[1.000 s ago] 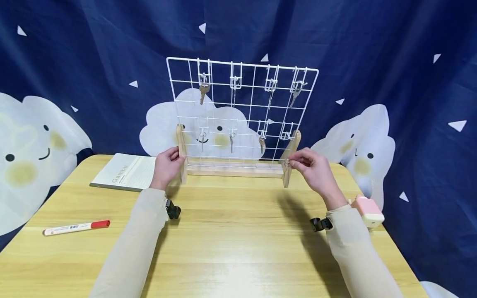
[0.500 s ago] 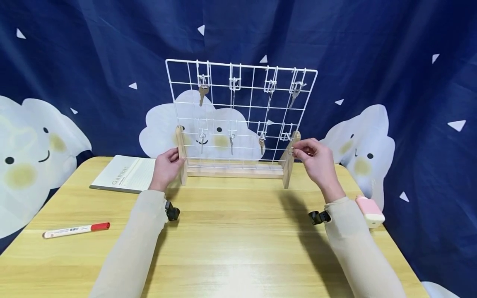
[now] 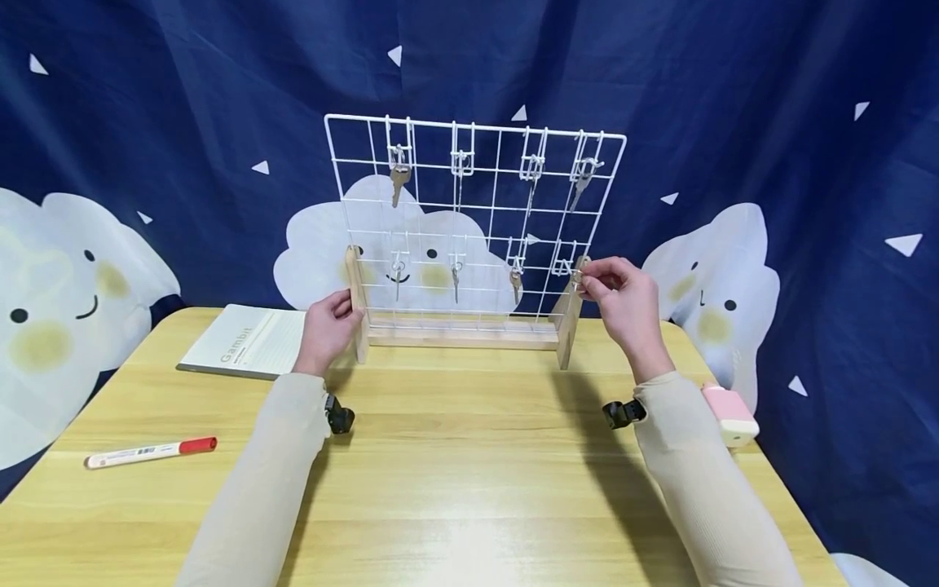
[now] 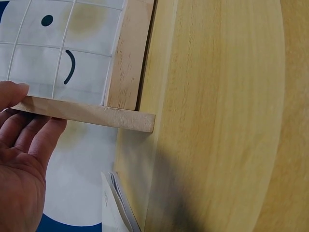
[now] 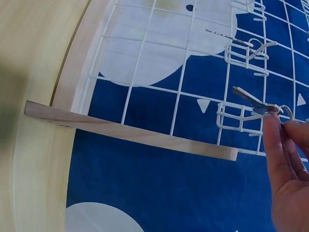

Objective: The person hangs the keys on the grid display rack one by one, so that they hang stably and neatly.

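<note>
A white wire grid rack (image 3: pixel 496 169) stands in a wooden base (image 3: pixel 462 337), with several keys hanging from its hooks, among them a brass-toned key (image 3: pixel 399 183) at upper left. My left hand (image 3: pixel 328 333) grips the left wooden upright (image 4: pixel 91 112), thumb on one side and fingers on the other. Between the thumb and fingertips of my right hand (image 3: pixel 622 306) is a metal key (image 5: pixel 251 99) on a ring (image 5: pixel 288 112). In the right wrist view this key overlaps the keyless lower-right hook (image 5: pixel 234 123), just above the right wooden upright (image 5: pixel 140 137).
A notebook (image 3: pixel 245 338) lies left of the rack. Nearer on the left is a white marker with a red cap (image 3: pixel 150 452). A pink and white object (image 3: pixel 729 414) sits by the right table edge, beside my right sleeve. A dark blue curtain (image 3: pixel 469 49) hangs behind.
My right hand has risen along the right upright with the key, from near the base to beside the lower-right hook. My left hand has stayed on the left upright.
</note>
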The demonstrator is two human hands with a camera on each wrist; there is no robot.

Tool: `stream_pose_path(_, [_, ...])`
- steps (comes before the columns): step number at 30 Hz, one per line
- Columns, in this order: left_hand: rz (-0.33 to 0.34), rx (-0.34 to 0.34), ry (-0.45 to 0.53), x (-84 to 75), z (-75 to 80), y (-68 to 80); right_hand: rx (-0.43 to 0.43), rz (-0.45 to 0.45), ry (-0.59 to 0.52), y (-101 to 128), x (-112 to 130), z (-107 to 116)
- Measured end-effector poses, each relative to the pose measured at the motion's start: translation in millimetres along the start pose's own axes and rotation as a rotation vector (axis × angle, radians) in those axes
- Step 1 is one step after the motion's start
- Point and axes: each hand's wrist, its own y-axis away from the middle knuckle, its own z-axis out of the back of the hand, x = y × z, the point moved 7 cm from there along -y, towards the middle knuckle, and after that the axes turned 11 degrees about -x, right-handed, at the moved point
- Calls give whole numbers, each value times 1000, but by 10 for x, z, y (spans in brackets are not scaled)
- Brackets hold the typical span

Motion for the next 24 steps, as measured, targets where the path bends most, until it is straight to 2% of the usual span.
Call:
stream_pose_path(16, [6,-3,12,-6,2,1,-40,-40,12,-97,-157,-95])
stream_pose_path(24, [3,1,22,-13,1,8,-31,3,94,-37,-191,-68])
